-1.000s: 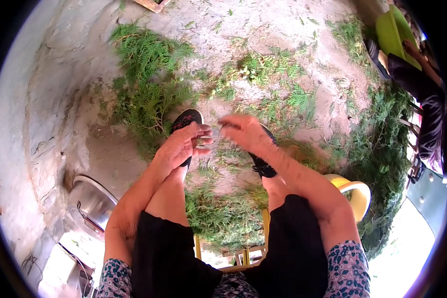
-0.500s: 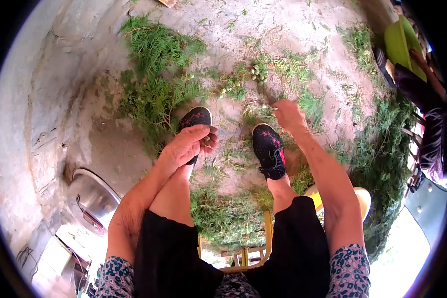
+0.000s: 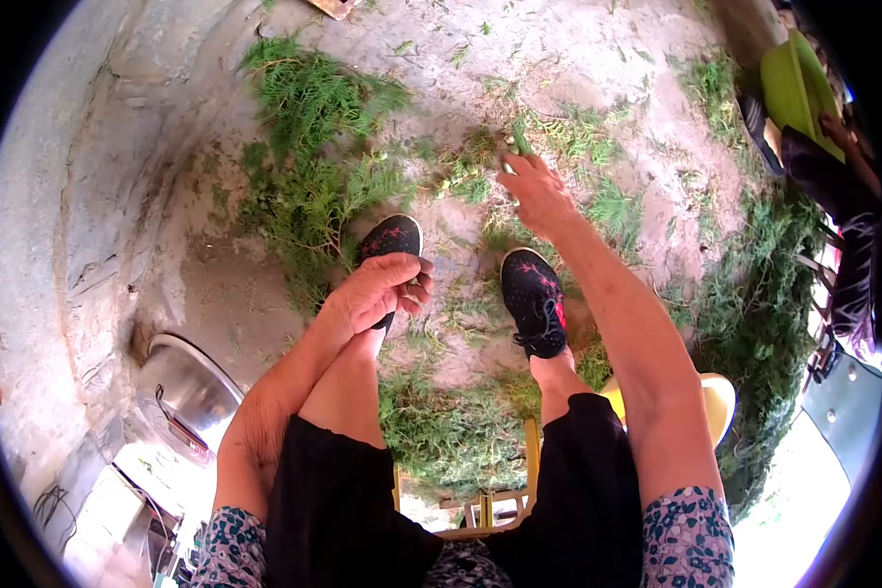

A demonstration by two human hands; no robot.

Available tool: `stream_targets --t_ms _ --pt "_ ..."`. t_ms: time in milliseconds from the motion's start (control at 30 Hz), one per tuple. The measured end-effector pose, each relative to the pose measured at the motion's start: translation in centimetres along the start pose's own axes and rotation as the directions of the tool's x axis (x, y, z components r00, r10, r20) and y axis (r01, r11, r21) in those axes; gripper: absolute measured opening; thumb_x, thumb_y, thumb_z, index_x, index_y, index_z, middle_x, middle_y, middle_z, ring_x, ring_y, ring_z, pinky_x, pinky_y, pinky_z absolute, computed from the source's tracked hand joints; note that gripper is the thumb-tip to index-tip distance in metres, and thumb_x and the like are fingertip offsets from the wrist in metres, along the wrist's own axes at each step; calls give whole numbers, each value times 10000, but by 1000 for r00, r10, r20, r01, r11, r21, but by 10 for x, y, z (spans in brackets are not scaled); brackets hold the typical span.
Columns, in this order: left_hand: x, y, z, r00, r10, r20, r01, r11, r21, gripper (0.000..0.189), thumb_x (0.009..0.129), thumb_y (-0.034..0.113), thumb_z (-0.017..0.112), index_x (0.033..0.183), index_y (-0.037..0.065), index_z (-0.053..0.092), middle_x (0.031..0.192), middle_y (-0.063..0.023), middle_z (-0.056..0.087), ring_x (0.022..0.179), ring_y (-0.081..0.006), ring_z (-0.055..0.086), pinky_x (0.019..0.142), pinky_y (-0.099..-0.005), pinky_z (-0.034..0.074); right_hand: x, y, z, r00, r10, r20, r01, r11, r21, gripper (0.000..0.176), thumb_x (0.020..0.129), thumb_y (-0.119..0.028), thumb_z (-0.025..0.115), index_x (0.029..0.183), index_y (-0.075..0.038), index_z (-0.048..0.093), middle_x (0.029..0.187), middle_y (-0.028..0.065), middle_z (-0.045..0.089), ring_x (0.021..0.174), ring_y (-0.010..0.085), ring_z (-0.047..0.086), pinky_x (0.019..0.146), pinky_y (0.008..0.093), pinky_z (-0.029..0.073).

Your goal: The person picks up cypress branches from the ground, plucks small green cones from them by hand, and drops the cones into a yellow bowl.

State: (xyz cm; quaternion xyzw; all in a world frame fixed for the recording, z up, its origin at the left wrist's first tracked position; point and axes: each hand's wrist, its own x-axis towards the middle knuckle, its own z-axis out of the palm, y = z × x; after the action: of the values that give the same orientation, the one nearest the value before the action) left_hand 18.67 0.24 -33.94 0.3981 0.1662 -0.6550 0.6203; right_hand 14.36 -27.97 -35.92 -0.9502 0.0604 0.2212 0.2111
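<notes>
- Picking step, by the look of it: right hand (image 3: pixel 537 194) is stretched out past the right shoe (image 3: pixel 535 299), down at the litter of conifer cuttings (image 3: pixel 309 108) on the bare dirt.
- Right grip: thumb and fingertips pinched nearly closed on a short green sprig (image 3: pixel 520 140). The sprig sticks up beyond the fingers, at the edge of a small clump on the ground.
- Can't tell whether the sprig is clear of the clump or just touching it.
- Left hand (image 3: pixel 377 292) rests by the left knee, over the left shoe (image 3: pixel 392 237). Fingers are curled tight into the thumb. Whatever is inside is hidden, so contents unknown.
- Next move, my read: it calls for a clean lift of the sprig without dragging loose greenery along, keeping the left fist closed.
- Nearby: steel bowl (image 3: pixel 188 390) low on the left, yellow stool (image 3: pixel 717 394) under the right thigh.
- Another person's arm (image 3: pixel 833 147) and a green basin (image 3: pixel 792 83) sit far right, well apart.
</notes>
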Motion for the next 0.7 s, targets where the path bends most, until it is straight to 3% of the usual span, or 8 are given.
stream_targets --t_ms 33,67,200,367,433,467,567,700 --pt "0 0 -1 1000 4 -6 -4 1000 1 260 880 209 547 1014 -12 575 893 -101 611 760 -200 624 608 -315 528 -7 8 4 998 5 67 -10 997 76 451 713 59 547 1126 -121 567 1296 72 434 1229 309 361 989 395 370" --pt "-1 -1 -3 1000 4 -9 -4 1000 -3 260 880 209 547 1014 -12 575 893 -101 611 760 -200 624 608 -315 528 -18 15 18 970 -31 -242 51 996 76 302 710 49 545 956 -96 646 1166 82 543 1095 291 495 892 369 436" --pt "0 0 0 1000 0 4 0 1000 -11 233 877 185 550 1005 -7 577 887 -96 610 745 -188 623 598 -301 529 -29 48 16 795 154 -587 90 927 365 186 755 35 543 871 -58 654 907 109 645 815 259 625 740 314 494" --pt "-1 1 1 999 1 -54 4 997 82 170 876 119 536 984 -6 576 882 -94 610 715 -172 624 553 -264 525 -23 48 21 871 271 -409 -21 854 520 165 720 -22 593 864 -82 650 870 111 634 815 304 610 711 361 494" --pt "-2 2 1 998 -7 -57 11 996 87 151 874 84 522 981 -12 569 888 -98 609 674 -168 629 530 -250 520 -22 40 29 916 197 -348 -107 959 262 176 737 -68 625 912 -89 634 872 105 629 788 292 606 683 366 494" --pt "-3 2 1 998 -9 -60 14 996 87 151 874 84 522 981 -12 569 888 -98 609 674 -168 629 530 -250 520 -24 29 28 911 314 -268 -261 941 217 178 725 -107 647 900 -103 620 872 118 618 791 312 600 683 390 487" --pt "-4 4 2 999 -27 -18 28 999 39 163 876 94 527 989 -18 563 853 -97 615 638 -169 633 527 -253 518 -26 28 37 914 258 -313 -215 963 164 170 719 -117 649 882 -98 606 904 132 609 802 320 599 679 384 486" --pt "-3 4 3 998 -25 -53 25 1000 2 190 879 120 534 998 -25 560 798 -96 624 621 -174 634 531 -276 520 -22 49 46 880 362 -308 -229 891 392 192 714 -111 643 897 -100 588 856 148 608 795 334 591 693 413 477"
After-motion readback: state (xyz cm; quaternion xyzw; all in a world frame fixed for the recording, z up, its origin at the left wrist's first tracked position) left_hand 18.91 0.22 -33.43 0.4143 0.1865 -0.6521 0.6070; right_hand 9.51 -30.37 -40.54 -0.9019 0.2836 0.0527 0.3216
